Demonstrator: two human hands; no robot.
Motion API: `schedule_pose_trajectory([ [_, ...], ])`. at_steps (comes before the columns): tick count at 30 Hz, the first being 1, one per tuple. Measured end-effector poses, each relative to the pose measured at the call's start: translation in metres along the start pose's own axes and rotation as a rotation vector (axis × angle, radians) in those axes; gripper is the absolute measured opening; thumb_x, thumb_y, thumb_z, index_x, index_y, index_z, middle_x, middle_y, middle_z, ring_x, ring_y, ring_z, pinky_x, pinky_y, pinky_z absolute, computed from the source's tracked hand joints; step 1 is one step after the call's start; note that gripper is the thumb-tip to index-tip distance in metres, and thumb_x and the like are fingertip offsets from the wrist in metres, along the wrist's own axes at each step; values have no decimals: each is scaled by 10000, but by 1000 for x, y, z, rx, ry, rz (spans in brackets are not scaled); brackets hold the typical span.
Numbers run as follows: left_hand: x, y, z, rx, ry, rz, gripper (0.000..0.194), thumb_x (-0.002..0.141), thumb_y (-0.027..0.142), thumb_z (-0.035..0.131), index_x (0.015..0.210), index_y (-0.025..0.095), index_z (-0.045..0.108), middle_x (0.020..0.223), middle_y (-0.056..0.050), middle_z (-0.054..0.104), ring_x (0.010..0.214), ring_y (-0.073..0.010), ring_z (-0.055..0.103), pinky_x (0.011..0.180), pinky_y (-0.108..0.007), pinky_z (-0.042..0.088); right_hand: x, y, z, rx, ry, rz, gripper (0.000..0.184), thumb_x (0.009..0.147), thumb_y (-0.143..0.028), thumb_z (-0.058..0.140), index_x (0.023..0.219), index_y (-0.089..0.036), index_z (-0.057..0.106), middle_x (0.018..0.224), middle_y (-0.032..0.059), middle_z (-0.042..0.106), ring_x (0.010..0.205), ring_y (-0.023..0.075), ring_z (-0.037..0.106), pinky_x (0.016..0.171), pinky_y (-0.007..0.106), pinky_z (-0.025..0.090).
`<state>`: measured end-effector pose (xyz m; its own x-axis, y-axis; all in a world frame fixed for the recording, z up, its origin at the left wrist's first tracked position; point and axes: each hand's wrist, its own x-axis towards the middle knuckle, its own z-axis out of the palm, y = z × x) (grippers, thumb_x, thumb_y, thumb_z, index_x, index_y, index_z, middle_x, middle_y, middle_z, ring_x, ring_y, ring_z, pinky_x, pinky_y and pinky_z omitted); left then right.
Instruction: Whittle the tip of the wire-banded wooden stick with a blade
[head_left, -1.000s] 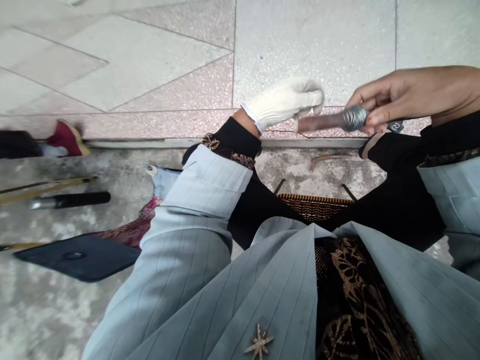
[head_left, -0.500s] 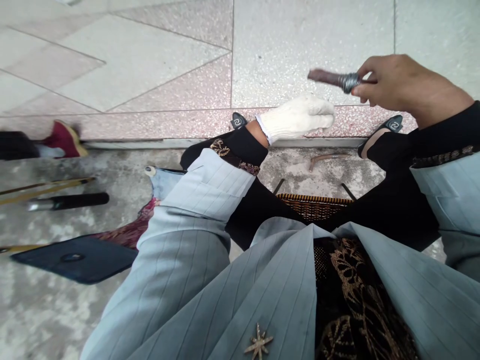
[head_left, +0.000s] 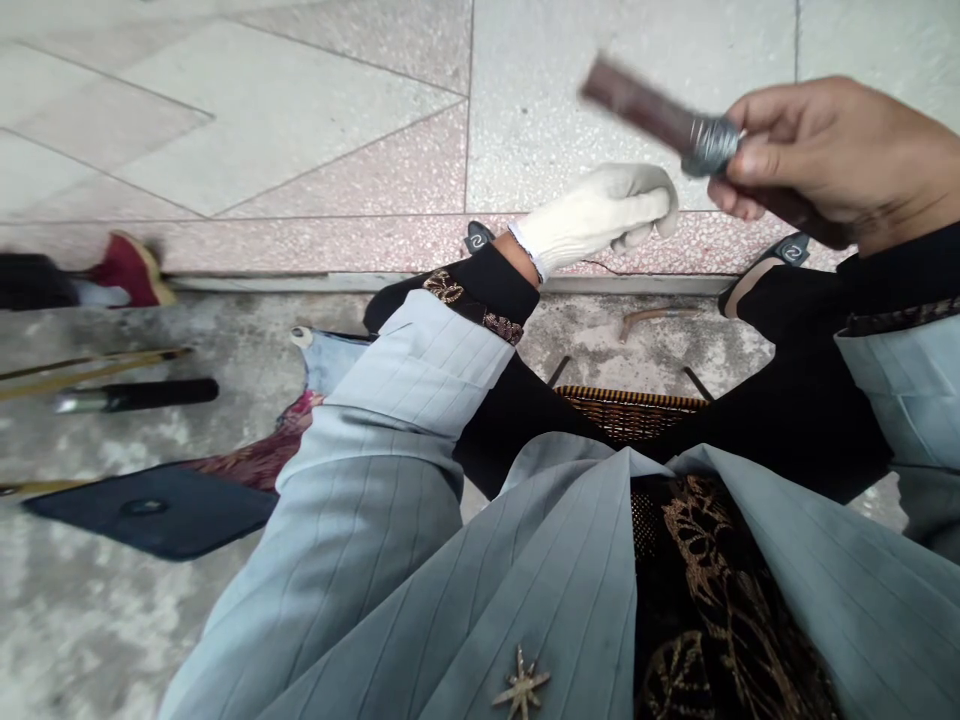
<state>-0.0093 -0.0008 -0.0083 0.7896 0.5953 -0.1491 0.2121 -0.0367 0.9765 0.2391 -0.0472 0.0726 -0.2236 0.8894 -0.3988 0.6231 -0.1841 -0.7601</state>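
In my bare right hand (head_left: pixel 832 150) is a flat reddish-brown stick wound with silver wire (head_left: pixel 652 115). The thumb and fingers close round it beside the coil, and its far end points up and to the left, slightly blurred. My left hand (head_left: pixel 600 215) wears a white knitted glove and hovers lower, just left of the stick and apart from it. Its fingers are curled in, so whatever they may hold is hidden. A thin dark line shows just below the glove; I cannot tell whether it reaches the fingers.
Below my hands, a bent brown piece (head_left: pixel 656 315) lies on the concrete near the floor's raised edge. A woven seat (head_left: pixel 630 410) shows between my legs. To the left are a black-handled tool (head_left: pixel 142 395), a dark blue pad (head_left: pixel 150 510) and another person's red shoe (head_left: pixel 131 270).
My right hand has lifted the wire-wound stick closer to the camera and turned it, showing its broad face. The gloved left hand has risen slightly, its fingers curled.
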Motion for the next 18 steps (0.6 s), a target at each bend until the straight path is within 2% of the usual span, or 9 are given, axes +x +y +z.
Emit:
schedule_pose_trajectory([
  [1,1,-1,2,-52,-10,12,282,1137,255,517,904,189,662,709,27,493,611,-124,410,631,-304,324,-1,-2,2,94,104,-16,202,1036,-489,700,1171,-344,737,1172,107,794,1106,356,761,1012,586,647],
  [3,1,-2,5,-67,-79,5,293,1137,279,522,895,195,665,679,27,480,598,-130,415,610,-304,298,2,-2,6,194,234,-60,216,1056,-523,674,1178,-353,724,1237,129,793,1121,357,762,1037,580,650],
  [5,2,-2,6,-11,-105,-1,271,1122,324,550,916,198,672,703,24,499,602,-130,426,612,-307,301,10,0,10,105,324,-32,229,1057,-442,691,1229,-298,738,1199,155,801,1073,349,780,1031,582,653],
  [7,1,0,5,108,-67,-23,218,1082,327,586,929,197,670,761,16,536,632,-129,454,640,-316,332,18,5,11,-133,343,72,289,1049,-380,714,1302,-245,746,1153,171,809,1058,362,788,1024,604,645],
  [10,0,4,2,305,-46,-37,177,1026,312,609,892,208,660,841,-12,611,729,-151,523,723,-330,384,27,11,8,-464,192,164,346,1051,-526,718,1311,-300,746,1225,166,812,1201,433,746,1066,642,604],
  [13,0,8,0,439,-72,-14,196,996,306,600,833,219,665,823,-21,623,773,-174,548,770,-341,381,27,13,5,-612,7,173,359,1038,-628,689,1247,-342,749,1243,147,806,1330,479,685,1115,673,560],
  [18,2,10,-1,554,-140,-16,201,984,278,590,827,209,694,742,-3,570,718,-168,508,739,-342,330,22,20,4,-719,-204,183,184,1043,-424,711,1128,-282,791,1203,142,812,1264,472,740,1082,703,564],
])
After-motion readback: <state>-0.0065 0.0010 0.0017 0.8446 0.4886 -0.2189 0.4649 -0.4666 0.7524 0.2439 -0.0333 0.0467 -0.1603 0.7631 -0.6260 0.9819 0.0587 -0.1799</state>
